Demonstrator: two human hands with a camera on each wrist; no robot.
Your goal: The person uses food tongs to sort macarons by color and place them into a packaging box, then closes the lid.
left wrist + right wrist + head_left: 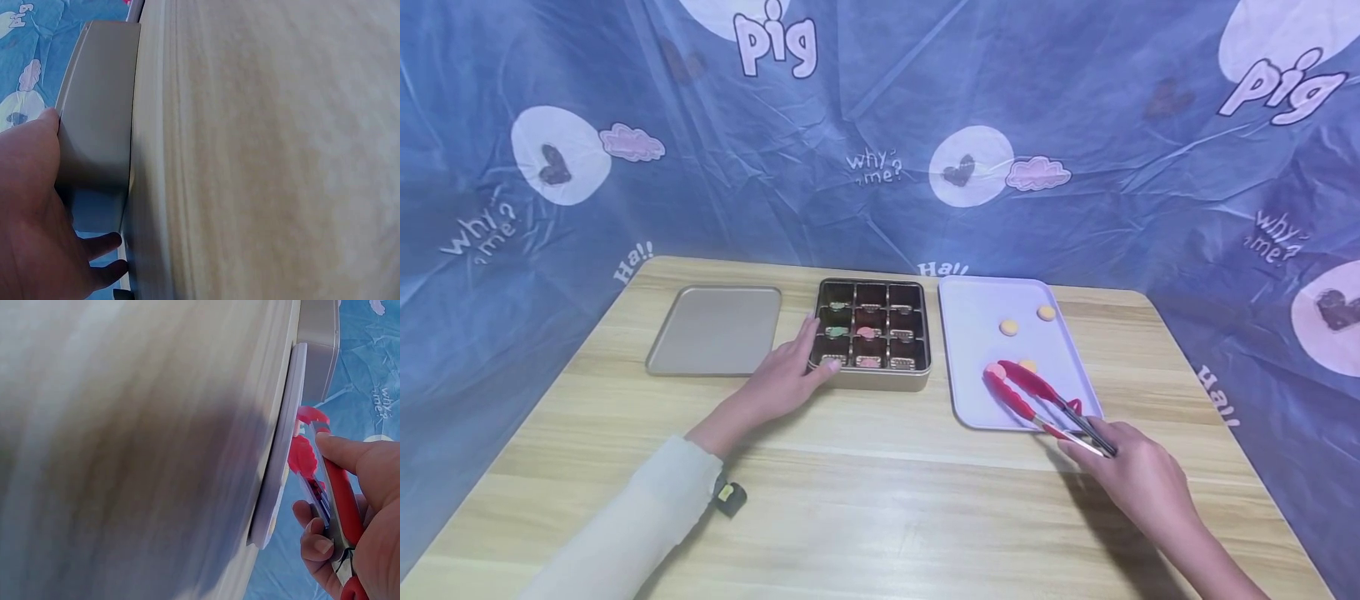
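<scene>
My right hand (1138,475) grips red-tipped kitchen tongs (1017,402) over the lilac tray (967,400). Between the tong tips sits a small pink round piece like a mini macaron (996,372). Yellow round pieces (1009,327) lie on the tray, one partly hidden behind the tongs. My left hand (782,379) rests against the left front corner of a metal box (880,380), thumb at its front rim, fingers extended along its side. Inside, a dark divided insert (871,297) holds green pieces (837,332) in the left column and pink pieces (866,332) in the middle column.
A flat metal lid (718,329) lies left of the box on the wooden table (865,500). Behind the table hangs a blue printed cloth (820,167). A small black object (731,497) shows at the left sleeve's wrist.
</scene>
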